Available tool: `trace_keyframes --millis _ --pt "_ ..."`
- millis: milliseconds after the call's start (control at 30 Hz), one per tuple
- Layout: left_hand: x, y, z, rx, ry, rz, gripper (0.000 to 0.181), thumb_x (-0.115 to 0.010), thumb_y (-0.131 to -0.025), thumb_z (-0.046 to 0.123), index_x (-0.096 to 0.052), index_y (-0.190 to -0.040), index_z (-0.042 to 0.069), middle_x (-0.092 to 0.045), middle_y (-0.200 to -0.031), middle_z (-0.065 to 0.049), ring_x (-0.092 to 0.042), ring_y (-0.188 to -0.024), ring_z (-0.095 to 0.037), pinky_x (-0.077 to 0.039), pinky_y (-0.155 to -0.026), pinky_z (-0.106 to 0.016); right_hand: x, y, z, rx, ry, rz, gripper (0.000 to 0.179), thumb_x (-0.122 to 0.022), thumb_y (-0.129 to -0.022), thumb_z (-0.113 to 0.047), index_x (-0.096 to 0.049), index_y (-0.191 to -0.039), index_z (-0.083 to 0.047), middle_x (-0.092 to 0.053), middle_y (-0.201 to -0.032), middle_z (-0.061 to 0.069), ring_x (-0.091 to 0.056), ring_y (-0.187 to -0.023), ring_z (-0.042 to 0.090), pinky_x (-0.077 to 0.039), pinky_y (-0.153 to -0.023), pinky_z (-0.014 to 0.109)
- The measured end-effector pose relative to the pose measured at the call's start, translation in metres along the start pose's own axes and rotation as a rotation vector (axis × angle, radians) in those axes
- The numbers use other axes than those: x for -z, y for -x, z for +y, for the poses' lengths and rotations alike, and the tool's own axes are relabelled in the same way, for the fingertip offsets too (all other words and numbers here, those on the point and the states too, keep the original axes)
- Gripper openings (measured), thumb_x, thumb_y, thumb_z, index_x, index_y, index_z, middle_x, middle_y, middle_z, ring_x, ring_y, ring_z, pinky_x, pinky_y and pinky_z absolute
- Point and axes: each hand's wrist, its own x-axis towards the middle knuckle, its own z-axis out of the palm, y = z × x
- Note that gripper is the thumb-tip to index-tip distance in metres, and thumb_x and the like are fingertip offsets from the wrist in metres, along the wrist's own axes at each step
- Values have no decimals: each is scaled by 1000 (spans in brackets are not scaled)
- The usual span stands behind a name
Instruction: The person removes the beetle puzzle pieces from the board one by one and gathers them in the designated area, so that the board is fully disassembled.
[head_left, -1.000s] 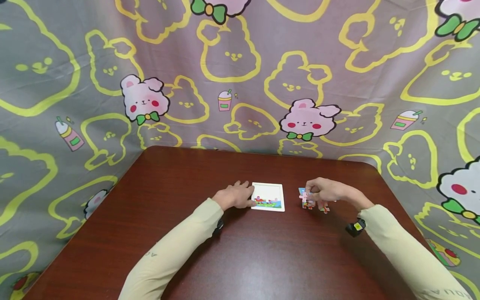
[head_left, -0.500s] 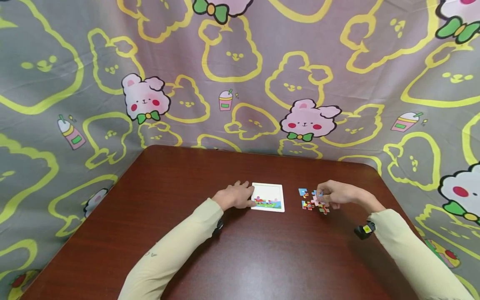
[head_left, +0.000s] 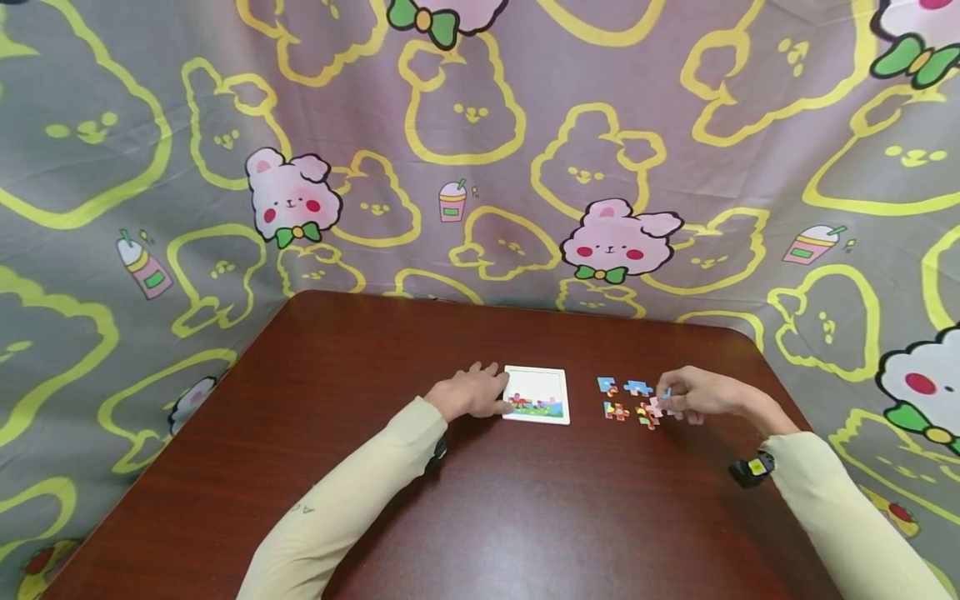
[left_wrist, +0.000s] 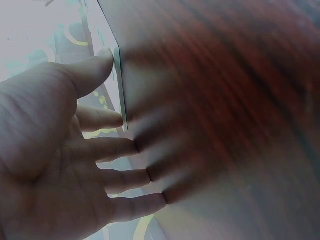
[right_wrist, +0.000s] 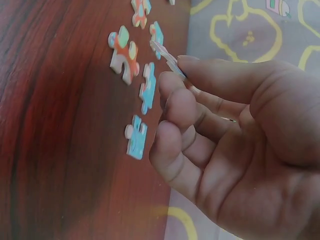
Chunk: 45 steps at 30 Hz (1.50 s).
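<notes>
My left hand [head_left: 471, 392] lies at the left edge of a white puzzle tray [head_left: 536, 383], fingers spread. In the left wrist view the thumb touches the tray's rim [left_wrist: 120, 90] and the other fingertips come down at the tabletop. The tray's lower part shows an assembled colourful picture; its upper part is bare white. To the right, my right hand [head_left: 697, 394] pinches a pink and blue puzzle piece [right_wrist: 167, 57] between thumb and fingers, tilted above the table. Loose puzzle pieces lie left of this hand, among them a blue one [head_left: 638, 388] and an orange-red one [head_left: 617, 410].
The dark wooden table [head_left: 480, 517] reaches back to a grey curtain [head_left: 495, 183] with cartoon prints. Another blue piece [head_left: 607, 385] lies nearest the tray, and a red and green piece [head_left: 647, 417] lies close to the right hand.
My right hand has moved rightward from the left side of the loose pieces, carrying the pinched puzzle piece and uncovering several others. The left hand and the tray have stayed put.
</notes>
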Motion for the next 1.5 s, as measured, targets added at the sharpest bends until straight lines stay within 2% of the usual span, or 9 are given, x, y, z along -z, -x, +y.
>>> trace_keyframes --millis 333,600,767,933,1167,1500 --pt "0 -1 1 6 7 0 63 -52 -99 49 -38 -151 16 -26 -162 -15 -23 -149 -41 -30 -116 -55 0 6 15 0 -29 -31 12 -57 -98 -11 -60 -96 0 -59 -70 7 -55 -52 13 -49 -47 27" --pt "0 -2 0 4 3 -3 64 -52 -99 50 -37 -151 15 -27 -161 -15 -24 -149 -41 -31 -116 -55 -3 6 30 -62 -61 -21 7 -54 -95 -3 -60 -96 0 -57 -71 6 -54 -53 14 -48 -46 27" --pt "-1 -2 0 -3 -3 -3 64 -51 -99 49 -37 -151 15 -27 -161 -16 -24 -148 -41 -32 -115 -55 -4 5 36 -99 -75 -19 6 -56 -94 -5 -60 -96 -1 -56 -70 5 -52 -53 13 -47 -47 26" --pt "0 -3 0 6 5 -6 64 -51 -99 49 -37 -151 16 -26 -162 -15 -23 -149 -40 -30 -116 -55 -2 5 36 -112 -95 -5 15 -63 -95 -14 -55 -96 0 -57 -67 5 -51 -50 13 -46 -46 27" --pt "2 -2 -1 11 12 -11 64 -51 -99 50 -36 -152 17 -24 -163 -14 -21 -150 -40 -29 -117 -54 -1 4 37 -155 -131 20 31 -67 -94 -17 -44 -104 2 -59 -67 7 -50 -49 14 -45 -45 27" --pt "1 -3 -2 6 7 -3 64 -51 -99 49 -36 -152 16 -26 -162 -15 -23 -149 -40 -30 -116 -55 -6 1 35 -223 -98 32 32 -67 -94 -18 -42 -102 0 -59 -67 7 -51 -48 14 -44 -44 27"
